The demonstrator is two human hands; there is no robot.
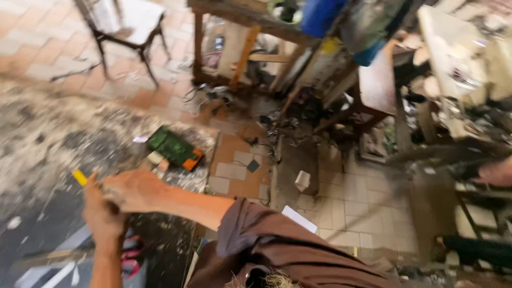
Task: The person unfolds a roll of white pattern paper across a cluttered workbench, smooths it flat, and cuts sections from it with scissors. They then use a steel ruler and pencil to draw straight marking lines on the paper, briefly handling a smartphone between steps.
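Observation:
The picture is motion-blurred. My left hand rises from the bottom left with its fingers closed around a thin yellow-tipped thing that sticks out up and to the left. My right hand, on a bare forearm coming out of a brown sleeve, lies against the top of the left hand. Blur hides whether it also grips anything. Both hands hover over a dark, dusty patch of floor.
A green box with an orange end lies on the floor just beyond the hands. A metal-legged chair stands at the top left. A cluttered wooden bench, tangled cables and scrap fill the top and right. Another hand shows at the right edge.

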